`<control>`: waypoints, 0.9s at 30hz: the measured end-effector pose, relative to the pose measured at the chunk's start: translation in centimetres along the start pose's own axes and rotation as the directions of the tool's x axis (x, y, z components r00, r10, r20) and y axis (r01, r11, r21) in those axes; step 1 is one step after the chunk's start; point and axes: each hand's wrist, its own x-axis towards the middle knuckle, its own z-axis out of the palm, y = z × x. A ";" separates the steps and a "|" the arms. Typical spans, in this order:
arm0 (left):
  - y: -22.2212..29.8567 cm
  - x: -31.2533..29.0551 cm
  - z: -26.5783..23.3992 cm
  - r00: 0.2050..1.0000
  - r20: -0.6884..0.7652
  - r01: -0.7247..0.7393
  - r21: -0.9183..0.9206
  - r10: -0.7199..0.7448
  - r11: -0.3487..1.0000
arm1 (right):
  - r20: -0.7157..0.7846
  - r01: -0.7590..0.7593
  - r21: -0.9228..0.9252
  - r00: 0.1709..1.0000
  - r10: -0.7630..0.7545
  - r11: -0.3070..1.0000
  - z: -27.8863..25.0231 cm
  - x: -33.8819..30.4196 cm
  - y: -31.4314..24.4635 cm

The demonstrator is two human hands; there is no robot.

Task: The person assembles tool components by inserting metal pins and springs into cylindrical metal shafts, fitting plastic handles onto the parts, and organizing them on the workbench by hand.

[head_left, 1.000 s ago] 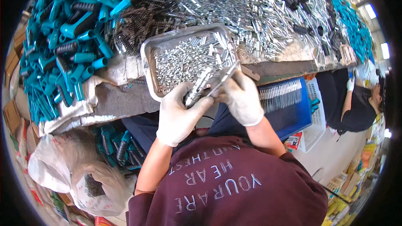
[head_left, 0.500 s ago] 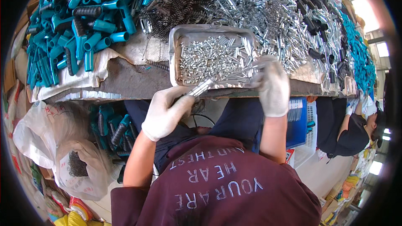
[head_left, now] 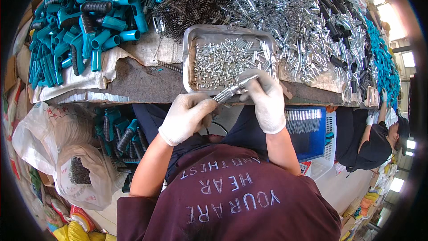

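Both hands wear white gloves and meet just in front of the metal tray (head_left: 186, 58). My left hand (head_left: 187, 117) is closed round the lower end of a shiny silver ribbed metal cylinder (head_left: 228, 93), which tilts up to the right. At its upper end, the fingers of my right hand (head_left: 267, 102) pinch a slim silver metal piece (head_left: 248, 81); its exact kind is unclear, and the fingers partly cover it. Inside the tray lie many small silver metal pieces (head_left: 218, 62), with longer pins at its right side.
Teal handles with black grips (head_left: 100, 22) are heaped at the left, beside dark springs (head_left: 187, 9). Silver metal parts (head_left: 294, 22) pile up behind the tray. Below the table edge are a plastic sack (head_left: 84, 174) and a blue bin (head_left: 307, 138). A co-worker (head_left: 379, 145) sits at the right.
My right hand has moved left from the tray's right side to the cylinder's upper end. My left hand has shifted slightly right, still holding the cylinder.
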 end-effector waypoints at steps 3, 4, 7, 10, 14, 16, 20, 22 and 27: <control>0.7 0.0 -0.4 0.985 0.130 0.137 -0.152 -0.118 0.979 | 0.107 -0.094 0.069 0.991 0.086 0.993 0.4 -0.1 -0.6; 0.9 -0.1 -0.2 0.987 0.114 0.130 -0.145 -0.114 0.981 | 0.121 -0.125 0.250 0.988 0.097 0.960 1.1 -0.4 0.4; 1.0 -0.1 -0.1 0.998 0.047 0.054 -0.058 -0.051 0.997 | 0.140 -0.046 0.125 0.990 0.029 0.991 0.9 0.1 0.8; 0.9 -0.2 -0.6 1.000 -0.001 -0.016 0.040 0.016 0.999 | 0.122 -0.121 0.004 0.985 0.120 0.993 1.2 0.2 0.9; 0.7 -0.4 -1.3 0.997 -0.034 -0.067 0.096 0.070 0.993 | 0.120 -0.119 0.245 0.988 0.092 0.962 3.2 0.3 0.4; 0.6 -0.3 -1.7 0.994 -0.055 -0.082 0.123 0.089 0.989 | 0.146 -0.153 0.274 0.982 0.116 0.950 3.6 0.6 0.5; 0.4 -0.4 -2.7 0.987 -0.117 -0.091 0.154 0.109 0.984 | 0.174 -0.166 0.274 0.977 0.121 0.947 4.4 1.6 0.9; -0.5 -0.4 -3.6 0.978 -0.146 -0.115 0.209 0.148 0.971 | 0.095 -0.084 0.125 0.993 0.073 0.989 4.0 2.2 1.4; -2.4 0.2 -6.6 0.966 -0.245 -0.020 0.271 0.089 0.962 | 0.062 0.300 -0.312 0.953 -0.296 0.901 5.5 6.9 -3.7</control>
